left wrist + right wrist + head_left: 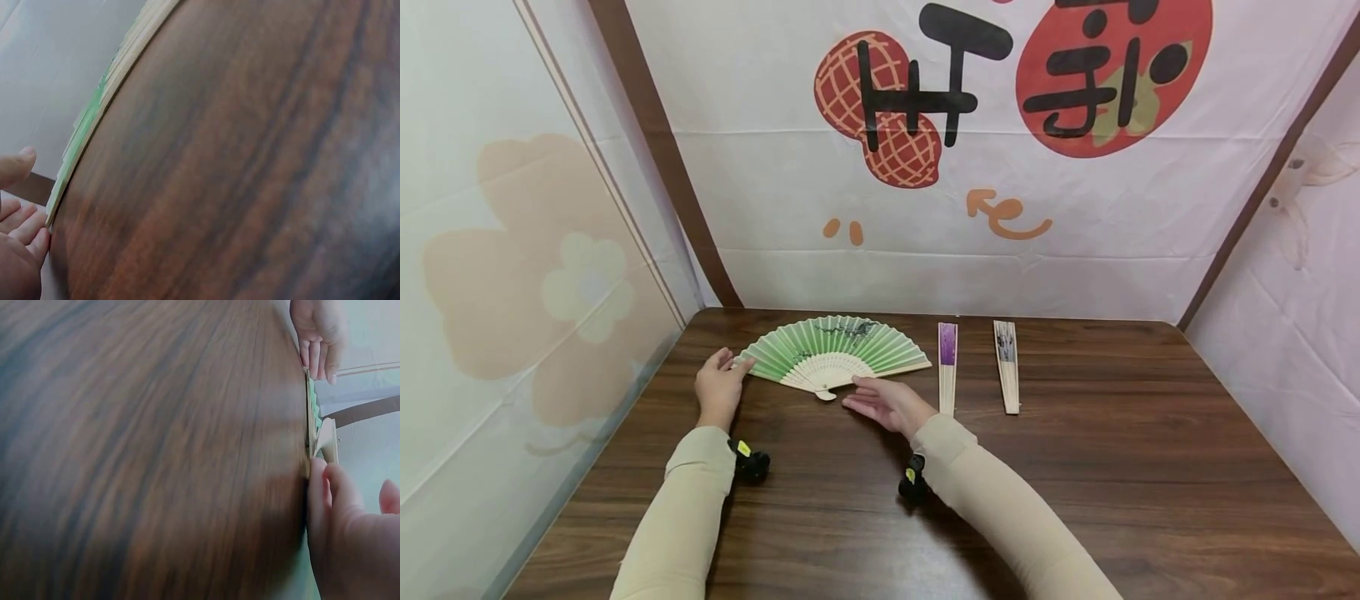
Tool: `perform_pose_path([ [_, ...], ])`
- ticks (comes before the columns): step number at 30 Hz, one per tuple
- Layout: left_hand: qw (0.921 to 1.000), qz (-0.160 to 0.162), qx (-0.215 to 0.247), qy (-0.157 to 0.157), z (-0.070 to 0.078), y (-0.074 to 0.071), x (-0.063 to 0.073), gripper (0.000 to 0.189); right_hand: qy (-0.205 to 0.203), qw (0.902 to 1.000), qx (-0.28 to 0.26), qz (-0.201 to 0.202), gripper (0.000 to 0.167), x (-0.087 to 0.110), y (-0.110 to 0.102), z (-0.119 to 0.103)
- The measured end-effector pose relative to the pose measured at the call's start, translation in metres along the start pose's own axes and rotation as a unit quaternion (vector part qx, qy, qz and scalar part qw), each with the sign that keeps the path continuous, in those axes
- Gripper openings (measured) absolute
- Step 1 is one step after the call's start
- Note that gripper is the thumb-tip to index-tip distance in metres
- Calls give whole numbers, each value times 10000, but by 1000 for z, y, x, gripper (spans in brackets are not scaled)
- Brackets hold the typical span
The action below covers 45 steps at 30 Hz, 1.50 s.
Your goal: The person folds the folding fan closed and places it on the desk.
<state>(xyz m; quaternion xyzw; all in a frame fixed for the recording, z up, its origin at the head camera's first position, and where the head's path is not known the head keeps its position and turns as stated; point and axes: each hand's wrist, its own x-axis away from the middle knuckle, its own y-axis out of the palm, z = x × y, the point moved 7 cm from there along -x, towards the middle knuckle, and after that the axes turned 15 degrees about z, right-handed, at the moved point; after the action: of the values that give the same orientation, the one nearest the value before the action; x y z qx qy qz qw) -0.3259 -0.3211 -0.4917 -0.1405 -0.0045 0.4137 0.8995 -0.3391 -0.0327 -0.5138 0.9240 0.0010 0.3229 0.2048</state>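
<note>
A green folding fan with dark printed marks lies spread on the wooden table, its pale ribs meeting at a pivot on the near side. At the fan's left end is my left hand. Its fingertips touch the tip of the edge in the left wrist view, with the thumb raised apart from it. My right hand lies close by the pivot and the right lower edge, fingers extended and thumb spread away. Whether its fingertips touch the fan I cannot tell. Neither hand grips anything.
To the right lie two folded fans, a purple one and a grey-patterned one. Behind the table's far edge hangs a printed white cloth. Another cloth panel borders the left side. A black camera sits on my left wrist.
</note>
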Motion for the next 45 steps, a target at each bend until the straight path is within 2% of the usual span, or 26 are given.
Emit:
perform_pose_path([
  [4,9999,45,-99,18,-2,-2,-1,63,130,9993,-340,-19,53,-5,5,2],
  [13,9996,77,-245,73,-6,-2,-7,62,217,9976,-635,198,46,-12,10,6],
  [18,9990,-25,-417,135,-3,-1,-8,60,125,9968,-738,276,40,-14,13,9],
  [25,9986,13,-531,79,-4,-5,-5,57,-85,9974,-655,293,36,-21,19,15],
  [31,9992,185,-345,-33,-4,-9,-2,54,-132,9976,-650,201,40,-21,20,12],
  [38,9973,380,237,-576,-7,-15,8,52,-334,9972,-675,49,40,-17,14,7],
  [41,9959,426,448,-663,-7,-18,12,49,-362,9972,-657,-7,34,-18,10,4],
  [45,9956,475,469,-659,-7,-20,17,45,-426,9975,-564,-44,31,-14,7,2],
])
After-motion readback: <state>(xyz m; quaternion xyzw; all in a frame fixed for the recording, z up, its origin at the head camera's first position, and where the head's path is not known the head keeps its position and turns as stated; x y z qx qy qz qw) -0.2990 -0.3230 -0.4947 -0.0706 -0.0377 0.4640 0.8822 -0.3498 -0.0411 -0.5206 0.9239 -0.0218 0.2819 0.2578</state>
